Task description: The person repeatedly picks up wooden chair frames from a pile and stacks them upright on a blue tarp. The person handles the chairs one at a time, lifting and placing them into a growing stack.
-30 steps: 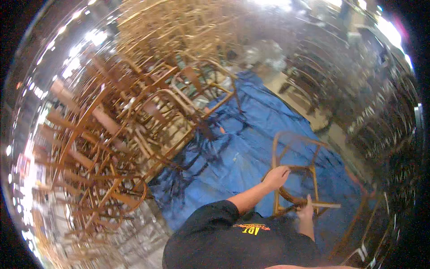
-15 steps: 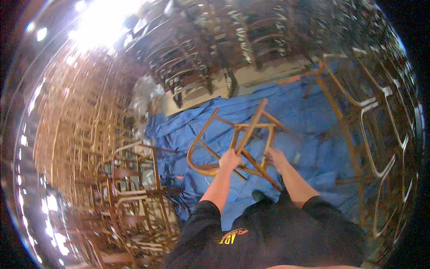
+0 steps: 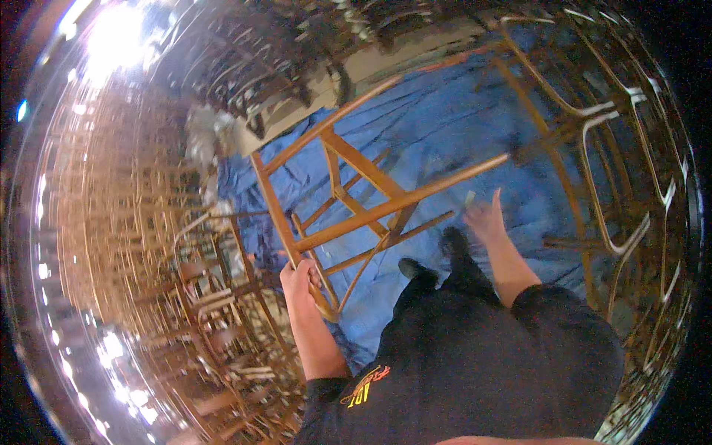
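A bare wooden chair frame [image 3: 400,201] with long rails and crossing struts hangs tilted before me, over a blue tarp [image 3: 460,104]. My left hand [image 3: 300,282] is closed around a wooden bar at its lower left end. On the other side, my right hand [image 3: 486,221] is off the wood, its fingers apart and thumb stretched out, somewhat blurred. It is nearest to the right ends of the rails and holds nothing that I can see.
Tall stacks of wooden frames [image 3: 111,185] fill the left side. More pale-edged chair frames [image 3: 599,208] stand close on the right. Dark, blurred chairs [image 3: 289,81] line the far side, near a clear plastic bundle [image 3: 204,133]. My shoes [image 3: 417,268] are on the tarp.
The chair frame has been turned and raised, and now looks larger. My left hand has moved left and grips its end. My right hand has let go and moved to the right.
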The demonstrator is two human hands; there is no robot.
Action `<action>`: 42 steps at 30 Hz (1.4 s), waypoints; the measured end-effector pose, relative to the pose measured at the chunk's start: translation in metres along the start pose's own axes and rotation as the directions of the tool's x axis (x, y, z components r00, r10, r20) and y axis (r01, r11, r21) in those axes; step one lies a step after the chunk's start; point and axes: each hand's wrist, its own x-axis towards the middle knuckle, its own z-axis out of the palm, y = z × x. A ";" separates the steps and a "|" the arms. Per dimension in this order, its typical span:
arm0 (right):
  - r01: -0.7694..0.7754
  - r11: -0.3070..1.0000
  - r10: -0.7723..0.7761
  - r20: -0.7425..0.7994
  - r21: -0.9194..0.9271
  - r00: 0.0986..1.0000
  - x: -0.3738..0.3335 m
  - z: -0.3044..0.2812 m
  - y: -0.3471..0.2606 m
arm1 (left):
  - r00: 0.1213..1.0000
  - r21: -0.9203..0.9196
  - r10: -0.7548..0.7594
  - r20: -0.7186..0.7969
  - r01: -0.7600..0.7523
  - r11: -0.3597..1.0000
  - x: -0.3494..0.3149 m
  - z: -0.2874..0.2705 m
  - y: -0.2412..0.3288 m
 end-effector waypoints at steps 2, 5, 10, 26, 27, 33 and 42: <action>0.042 0.993 -0.059 0.154 0.109 0.986 0.017 0.078 -0.023 | 0.996 -0.080 -0.029 -0.082 0.023 0.997 -0.037 -0.018 -0.014; -0.020 0.987 -0.022 0.263 0.156 0.965 -0.003 0.221 0.006 | 0.967 -0.272 0.005 -0.253 -0.077 0.959 -0.102 -0.069 -0.085; -0.229 0.930 0.362 0.832 -0.289 0.420 -0.069 0.332 0.111 | 0.870 -0.686 -0.265 -0.416 -0.109 0.720 -0.177 -0.111 -0.198; 0.662 0.600 0.793 0.442 -0.450 -0.418 -0.570 0.122 0.516 | 0.488 -0.216 0.291 -0.823 -0.743 0.634 -0.302 -0.304 -0.362; 0.673 0.613 0.772 0.494 -0.414 -0.400 -0.577 0.125 0.525 | 0.513 -0.223 0.325 -0.794 -0.745 0.629 -0.306 -0.321 -0.362; 0.839 0.519 0.144 0.951 0.161 -0.272 -0.505 0.181 0.565 | 0.577 -0.499 -0.017 -0.816 -0.691 0.523 -0.304 -0.397 -0.375; 0.330 0.626 0.383 0.646 -0.707 0.660 -0.213 0.287 0.676 | 0.577 -0.504 -0.019 -0.816 -0.697 0.510 -0.228 -0.497 -0.393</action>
